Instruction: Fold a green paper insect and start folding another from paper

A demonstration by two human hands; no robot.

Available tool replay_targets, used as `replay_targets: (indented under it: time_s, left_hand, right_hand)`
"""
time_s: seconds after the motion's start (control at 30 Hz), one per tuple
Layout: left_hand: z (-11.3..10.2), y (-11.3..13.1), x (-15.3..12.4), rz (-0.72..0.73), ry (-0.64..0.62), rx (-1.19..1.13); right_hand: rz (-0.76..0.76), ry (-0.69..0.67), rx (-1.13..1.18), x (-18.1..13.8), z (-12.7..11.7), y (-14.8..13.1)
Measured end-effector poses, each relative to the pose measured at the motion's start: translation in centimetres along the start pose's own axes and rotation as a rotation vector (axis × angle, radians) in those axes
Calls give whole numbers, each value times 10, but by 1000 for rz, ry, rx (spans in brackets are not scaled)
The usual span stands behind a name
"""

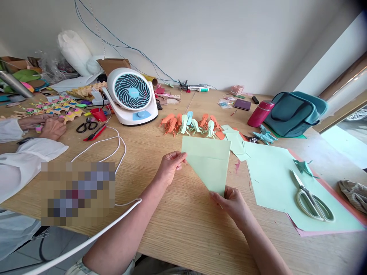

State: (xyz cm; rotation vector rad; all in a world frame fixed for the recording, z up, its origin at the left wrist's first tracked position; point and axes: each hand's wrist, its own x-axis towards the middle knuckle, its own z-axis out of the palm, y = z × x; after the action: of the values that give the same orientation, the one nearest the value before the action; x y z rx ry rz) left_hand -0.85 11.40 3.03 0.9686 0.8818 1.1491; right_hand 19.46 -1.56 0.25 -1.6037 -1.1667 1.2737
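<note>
A pale green sheet of paper [210,160], with one slanting lower left edge and a faint crease across it, is held up over the table between my hands. My left hand [171,164] pinches its left edge. At the bottom corner, my right hand [228,200] grips the paper between thumb and fingers. Just behind it stands a row of orange, pale green and blue folded paper figures [195,123]. Smaller pale green paper pieces [235,140] lie to its right.
Scissors [312,202] lie on large green sheets [268,172] at right. A teal bag [296,112] and pink bottle [260,113] stand behind. A white fan [132,97] is at back left. A white cable [86,244] crosses my left arm. A co-worker's hands [53,128] are at far left.
</note>
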Motion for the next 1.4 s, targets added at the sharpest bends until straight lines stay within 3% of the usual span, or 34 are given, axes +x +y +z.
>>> replay_targets:
  time_s: [0.23,0.53,0.7,0.8,0.9,1.07,1.17,1.4]
  left_hand:
    - [-7,8,3,36,49,-47]
    - [-5,11,-1,61,13,-128]
    - [-1,12,-3,58,33,-119]
    - [3,11,-5,49,67,-121]
    - [8,8,-9,48,26,-109]
    - [14,7,-17,140,-6,-57]
    - [16,7,-20,212,-25,-34]
    - [22,-1,-29,320,-265,94]
  right_hand:
    - [-87,-15,47,-2,-4,-4]
    - [-169,193,-215,4,-29,0]
    - [-232,386,-383,5,-36,0]
    - [-276,331,-268,3,-37,-3]
    - [-326,253,-115,1,-37,-6]
    - [-426,422,-48,-6,-34,-10]
    - [-534,442,-39,-10,-29,-11]
    - [-663,443,12,-10,-19,-14]
